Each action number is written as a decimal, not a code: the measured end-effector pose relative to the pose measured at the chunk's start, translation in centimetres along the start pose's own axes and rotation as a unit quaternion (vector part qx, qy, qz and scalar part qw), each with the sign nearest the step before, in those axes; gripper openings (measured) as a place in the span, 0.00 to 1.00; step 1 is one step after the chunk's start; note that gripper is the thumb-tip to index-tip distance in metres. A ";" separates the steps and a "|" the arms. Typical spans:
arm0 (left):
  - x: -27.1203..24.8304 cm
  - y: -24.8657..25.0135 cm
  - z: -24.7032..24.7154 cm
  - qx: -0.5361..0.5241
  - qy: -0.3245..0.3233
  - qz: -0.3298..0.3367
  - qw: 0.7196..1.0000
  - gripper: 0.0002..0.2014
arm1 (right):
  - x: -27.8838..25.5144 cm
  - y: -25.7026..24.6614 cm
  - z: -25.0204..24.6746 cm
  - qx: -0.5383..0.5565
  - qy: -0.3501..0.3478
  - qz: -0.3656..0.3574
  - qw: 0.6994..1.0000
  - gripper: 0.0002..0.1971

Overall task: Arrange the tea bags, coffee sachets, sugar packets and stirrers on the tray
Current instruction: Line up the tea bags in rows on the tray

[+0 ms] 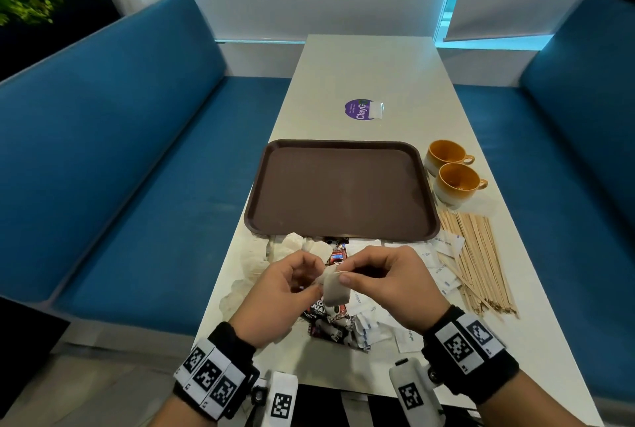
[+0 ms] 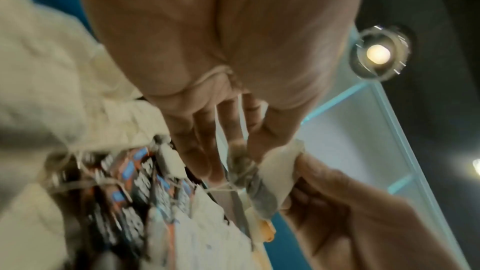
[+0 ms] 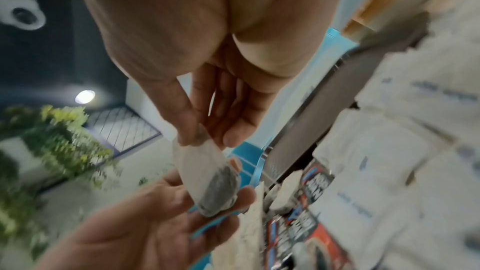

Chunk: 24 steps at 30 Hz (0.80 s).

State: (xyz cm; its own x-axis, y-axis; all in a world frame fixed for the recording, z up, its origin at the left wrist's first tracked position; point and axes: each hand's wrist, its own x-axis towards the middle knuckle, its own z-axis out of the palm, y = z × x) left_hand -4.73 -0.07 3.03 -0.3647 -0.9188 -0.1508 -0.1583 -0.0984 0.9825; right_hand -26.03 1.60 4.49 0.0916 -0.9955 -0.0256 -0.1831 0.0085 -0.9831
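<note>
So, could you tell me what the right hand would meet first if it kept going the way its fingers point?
Probably the left hand: the right hand points leftward across the tea bag they share.

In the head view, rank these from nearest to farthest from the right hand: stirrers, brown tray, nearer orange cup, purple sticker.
From the right hand, which pinches a tea bag:
1. Stirrers, just to its right.
2. Brown tray, straight ahead.
3. Nearer orange cup, ahead and right, beside the tray.
4. Purple sticker, beyond the tray.

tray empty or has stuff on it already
Empty: the tray shows only bare brown surface; tea bags, sachets and stirrers lie on the table around it.
</note>
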 end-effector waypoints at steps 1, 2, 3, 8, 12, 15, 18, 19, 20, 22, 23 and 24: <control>-0.1 0.2 -0.1 0.022 -0.002 0.006 1.000 0.12 | 0.0 0.0 -0.1 -0.027 -0.001 -0.013 1.000 0.06; -0.1 0.5 -0.1 0.044 0.001 0.010 0.999 0.14 | 0.0 0.0 -0.2 -0.057 -0.005 -0.026 0.998 0.06; -0.2 0.8 -0.2 0.061 0.010 0.015 0.998 0.14 | 0.0 -0.1 -0.3 -0.083 -0.012 -0.038 0.996 0.06; -0.2 1.4 0.3 0.133 0.035 0.093 0.986 0.08 | -0.1 -0.5 -0.7 -0.136 -0.035 -0.065 0.988 0.06; -0.2 1.4 0.7 0.136 0.061 0.097 0.984 0.09 | -0.2 -0.4 -0.5 -0.142 -0.027 -0.077 0.987 0.06; 0.1 1.0 0.7 0.115 0.108 0.079 0.984 0.09 | 0.2 0.5 -0.6 -0.227 0.035 -0.057 0.972 0.06; 0.4 0.5 0.4 0.099 0.134 0.057 0.984 0.09 | 0.3 0.4 -0.9 -0.210 0.011 -0.040 0.977 0.04; 0.4 0.5 0.3 0.094 0.133 0.048 0.985 0.09 | 0.3 0.3 -0.8 -0.193 -0.007 -0.039 0.980 0.04; 0.3 0.6 0.3 0.085 0.127 0.040 0.987 0.09 | 0.3 0.1 -0.6 -0.177 -0.020 -0.039 0.983 0.04; 0.0 0.8 0.4 0.058 0.106 0.029 0.992 0.09 | 0.4 0.0 -0.2 -0.156 -0.030 -0.042 0.986 0.05; 0.0 0.8 0.5 0.046 0.095 0.026 0.994 0.08 | 0.4 0.1 0.1 -0.148 -0.027 -0.046 0.987 0.05; 0.0 0.8 0.5 0.039 0.084 0.025 0.995 0.08 | 0.4 0.1 0.3 -0.140 -0.022 -0.048 0.989 0.05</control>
State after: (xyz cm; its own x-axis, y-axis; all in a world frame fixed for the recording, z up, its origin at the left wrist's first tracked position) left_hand -5.30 0.07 3.79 -0.2160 -0.9735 -0.0755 -0.2172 -0.0275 0.9757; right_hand -25.74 1.25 4.29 0.1628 -0.9853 0.0515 -0.4340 -0.1184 -0.8931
